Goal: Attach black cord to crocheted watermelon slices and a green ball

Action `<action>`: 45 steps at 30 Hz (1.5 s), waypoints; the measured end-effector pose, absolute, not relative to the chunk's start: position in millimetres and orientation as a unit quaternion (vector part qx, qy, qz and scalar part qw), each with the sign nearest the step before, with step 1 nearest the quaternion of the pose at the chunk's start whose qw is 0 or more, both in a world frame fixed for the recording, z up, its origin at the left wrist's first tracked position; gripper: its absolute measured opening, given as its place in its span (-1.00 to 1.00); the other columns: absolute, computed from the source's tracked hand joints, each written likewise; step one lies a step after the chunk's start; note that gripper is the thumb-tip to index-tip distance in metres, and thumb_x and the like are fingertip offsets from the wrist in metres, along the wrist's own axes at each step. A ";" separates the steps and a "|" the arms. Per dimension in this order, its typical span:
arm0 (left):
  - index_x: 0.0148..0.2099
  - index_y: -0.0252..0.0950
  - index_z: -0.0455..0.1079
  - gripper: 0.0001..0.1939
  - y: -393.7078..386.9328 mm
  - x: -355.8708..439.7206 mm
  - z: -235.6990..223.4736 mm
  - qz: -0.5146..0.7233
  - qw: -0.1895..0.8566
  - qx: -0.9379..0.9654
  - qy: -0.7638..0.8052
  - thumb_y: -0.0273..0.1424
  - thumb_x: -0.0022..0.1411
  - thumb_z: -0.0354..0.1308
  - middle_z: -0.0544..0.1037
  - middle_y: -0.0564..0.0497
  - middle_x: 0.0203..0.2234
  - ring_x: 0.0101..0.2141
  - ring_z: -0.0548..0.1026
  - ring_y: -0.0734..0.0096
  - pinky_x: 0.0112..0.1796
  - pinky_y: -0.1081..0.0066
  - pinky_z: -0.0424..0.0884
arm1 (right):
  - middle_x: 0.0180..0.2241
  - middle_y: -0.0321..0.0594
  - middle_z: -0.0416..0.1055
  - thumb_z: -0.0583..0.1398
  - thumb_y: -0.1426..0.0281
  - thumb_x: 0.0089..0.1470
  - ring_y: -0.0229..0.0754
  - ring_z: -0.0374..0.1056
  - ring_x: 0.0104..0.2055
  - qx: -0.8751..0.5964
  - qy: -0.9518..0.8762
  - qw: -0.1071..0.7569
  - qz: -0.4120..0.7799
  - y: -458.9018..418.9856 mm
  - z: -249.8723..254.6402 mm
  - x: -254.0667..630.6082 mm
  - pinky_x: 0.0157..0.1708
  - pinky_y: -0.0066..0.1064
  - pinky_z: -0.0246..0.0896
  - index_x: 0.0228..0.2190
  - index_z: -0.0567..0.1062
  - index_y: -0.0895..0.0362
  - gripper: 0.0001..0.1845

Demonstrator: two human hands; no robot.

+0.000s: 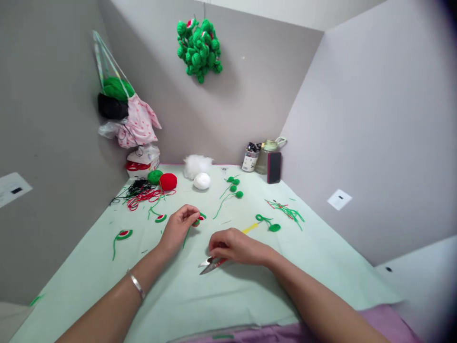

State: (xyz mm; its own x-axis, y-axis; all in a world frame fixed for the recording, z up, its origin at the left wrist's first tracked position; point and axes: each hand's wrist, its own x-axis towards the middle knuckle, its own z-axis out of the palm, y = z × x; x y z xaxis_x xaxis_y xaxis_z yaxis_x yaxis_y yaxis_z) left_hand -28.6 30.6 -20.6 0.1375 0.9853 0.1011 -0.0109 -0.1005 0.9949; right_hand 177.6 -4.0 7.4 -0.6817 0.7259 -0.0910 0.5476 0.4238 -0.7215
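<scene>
Bench [171, 295], covered in pale green, bearing a white ball [202, 181] from which all places are given. Pink spotted bag [137, 126], hanging above and to the left of the ball. Bunch of green crocheted pieces [199, 50], hung on the wall above it. Right hand [230, 245], in front and to the right, curled over red-handled snips [210, 267], blades apart; whether the fingers grip the handles cannot be told. Left hand [182, 224], in front and to the left, pinching a small watermelon-slice piece [202, 216], green tail hanging, thumb and forefinger closed on it directly in front of the ball. Red yarn tangle [143, 197], to the left. White stuffing [197, 165], immediately behind. Greenish bottle [262, 162], to the right and further back, with a dark phone [274, 167] standing upright beside it. Red yarn ball [168, 181], to the left, and green yarn ball [154, 176], beyond it. Yellow-handled tool [250, 227], in front and to the right, partly hidden by the right hand. Two further watermelon-slice pieces [124, 234], in front and to the left. Small green balls [239, 194], to the right. Thin needle-like item [225, 222], in front and slightly right.
</scene>
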 end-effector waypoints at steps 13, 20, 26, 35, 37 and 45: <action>-0.20 -0.26 0.39 -0.73 37.5 -32.8 -34.6 0.470 0.480 0.577 0.465 -0.18 0.18 0.17 0.55 0.03 -0.40 -0.39 0.48 0.38 -0.26 0.36 0.39 | -0.44 -0.26 0.48 0.17 0.48 0.14 -0.32 0.29 -0.44 -0.404 -0.861 0.134 0.279 1.6 2.2 179.2 -0.38 -0.55 0.12 -0.34 0.55 0.16 -0.87; -0.22 -0.27 0.42 -0.75 38.6 -35.8 -31.9 0.493 0.467 0.575 0.455 -0.20 0.17 0.18 0.55 0.00 -0.35 -0.30 0.49 0.35 -0.18 0.36 0.40 | -0.42 -0.27 0.52 0.16 0.46 0.16 -0.33 0.33 -0.43 -0.352 -0.872 0.115 0.321 -5.6 -0.5 173.6 -0.37 -0.57 0.13 -0.34 0.54 0.15 -0.87; -0.20 -0.29 0.40 -0.73 41.2 -34.8 -32.3 0.495 0.485 0.563 0.450 -0.21 0.13 0.21 0.55 -0.02 -0.35 -0.30 0.51 0.33 -0.17 0.32 0.43 | -0.42 -0.26 0.52 0.16 0.43 0.17 -0.33 0.35 -0.42 -0.345 -0.870 0.105 0.337 -11.4 3.2 170.7 -0.36 -0.57 0.14 -0.37 0.55 0.17 -0.85; -0.23 -0.27 0.46 -0.77 44.6 -44.6 -25.0 0.508 0.440 0.567 0.477 -0.26 0.08 0.24 0.55 -0.04 -0.27 -0.17 0.50 0.25 -0.08 0.29 0.38 | -0.41 -0.26 0.48 0.13 0.41 0.18 -0.31 0.32 -0.42 -0.380 -0.848 0.106 0.354 -13.9 5.0 168.1 -0.37 -0.54 0.16 -0.37 0.55 0.13 -0.81; -0.23 -0.27 0.45 -0.76 48.6 -52.5 -21.6 0.513 0.434 0.556 0.489 -0.24 0.08 0.23 0.55 -0.04 -0.28 -0.20 0.50 0.26 -0.13 0.31 0.39 | -0.41 -0.25 0.48 0.12 0.41 0.17 -0.29 0.32 -0.42 -0.386 -0.843 0.105 0.359 -13.7 4.2 166.8 -0.37 -0.53 0.17 -0.38 0.54 0.13 -0.81; -0.25 -0.29 0.46 -0.75 55.2 -58.7 -25.6 0.520 0.447 0.534 0.495 -0.24 0.09 0.22 0.55 -0.01 -0.34 -0.29 0.48 0.35 -0.21 0.38 0.38 | -0.54 -0.33 0.35 0.11 0.47 0.11 -0.35 0.18 -0.52 -0.396 -0.798 0.141 0.432 -3.8 18.3 161.4 -0.50 -0.56 0.07 -0.40 0.49 0.17 -0.86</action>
